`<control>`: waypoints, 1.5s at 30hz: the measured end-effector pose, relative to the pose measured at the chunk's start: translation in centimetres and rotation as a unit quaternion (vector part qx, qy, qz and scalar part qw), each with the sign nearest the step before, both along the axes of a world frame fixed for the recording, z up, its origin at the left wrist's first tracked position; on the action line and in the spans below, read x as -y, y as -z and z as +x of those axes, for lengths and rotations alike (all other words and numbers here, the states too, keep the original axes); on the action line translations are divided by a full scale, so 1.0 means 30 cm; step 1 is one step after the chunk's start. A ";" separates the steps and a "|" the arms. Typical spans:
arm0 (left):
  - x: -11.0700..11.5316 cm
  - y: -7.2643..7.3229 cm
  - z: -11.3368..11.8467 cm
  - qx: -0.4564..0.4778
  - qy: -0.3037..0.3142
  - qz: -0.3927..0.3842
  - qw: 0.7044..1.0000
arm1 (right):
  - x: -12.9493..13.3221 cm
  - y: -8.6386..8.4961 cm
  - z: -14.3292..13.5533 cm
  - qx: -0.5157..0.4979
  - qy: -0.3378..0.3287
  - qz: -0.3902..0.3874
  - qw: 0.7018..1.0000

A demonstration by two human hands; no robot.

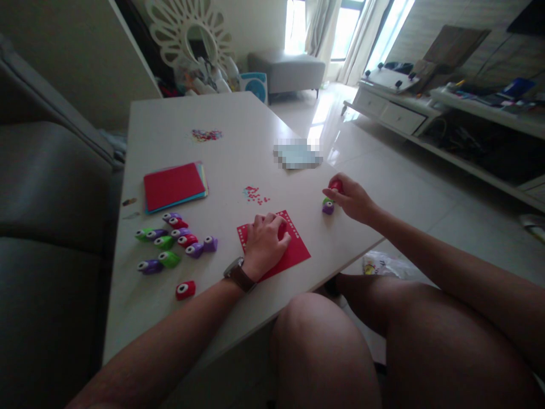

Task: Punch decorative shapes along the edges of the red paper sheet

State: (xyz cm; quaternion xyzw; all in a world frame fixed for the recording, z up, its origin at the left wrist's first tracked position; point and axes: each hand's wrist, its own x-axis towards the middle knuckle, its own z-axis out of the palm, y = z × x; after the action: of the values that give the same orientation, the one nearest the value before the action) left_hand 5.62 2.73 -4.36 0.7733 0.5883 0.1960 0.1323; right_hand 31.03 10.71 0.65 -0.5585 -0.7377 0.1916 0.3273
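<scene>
- Red paper (297, 250), edged with small punched holes, lies on the table (230, 318) under the loosely curled left hand (267, 240); whether that grips anything, cannot tell.
- Right hand (349, 197) grasps a red punch (336, 186).
- Bag (388, 265) print: unreadable.

At centre, the red sheet (297, 248) has pale patterning along 2 edges; lower left, purple, green, red punches (169, 259).
</scene>
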 end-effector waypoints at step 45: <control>0.000 0.004 -0.002 0.003 0.000 0.003 1.000 | -0.009 0.008 0.031 -0.011 0.033 -0.002 0.999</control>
State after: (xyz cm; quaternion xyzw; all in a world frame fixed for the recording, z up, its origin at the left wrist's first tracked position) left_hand 5.57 2.74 -4.48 0.7732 0.5871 0.1999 0.1322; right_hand 31.97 10.99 0.43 -0.5813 -0.7149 0.1880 0.3401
